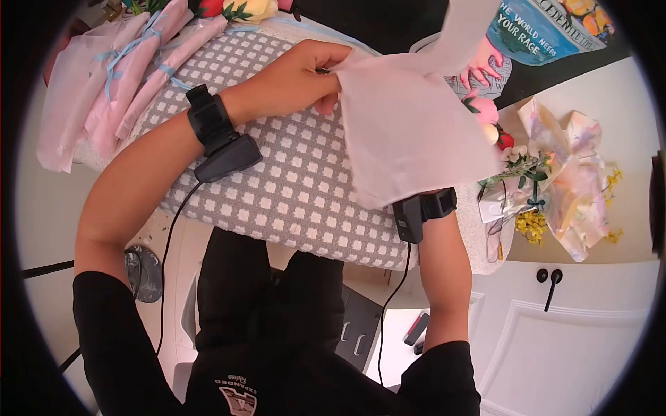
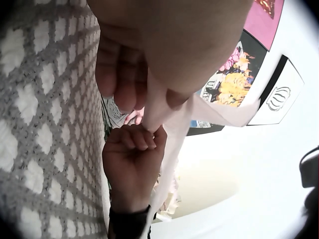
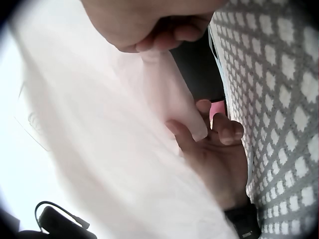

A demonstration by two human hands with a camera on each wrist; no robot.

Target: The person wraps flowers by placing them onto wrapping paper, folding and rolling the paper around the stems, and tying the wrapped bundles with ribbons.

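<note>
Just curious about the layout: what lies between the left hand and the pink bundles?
The head view shows gray patterned cloth between the left hand and the bundles.

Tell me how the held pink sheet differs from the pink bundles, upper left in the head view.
The pink sheet is spread open; the bundles are gathered and tied with blue ribbon. The sheet is held up; the bundles lie unheld. Both are pale pink.

Table point(image 1: 474, 261), pale, rounded corner at right; gray-and-white patterned cloth point(image 1: 291, 201) covers most of it. Pink wrapped bundles point(image 1: 90, 76) with blue ribbons point(image 1: 112, 69) lie side by side at left end. Right end: apparent glasses point(image 1: 494, 244) near edge, pink flower point(image 1: 483, 109) farther back, contact unclear.
</note>
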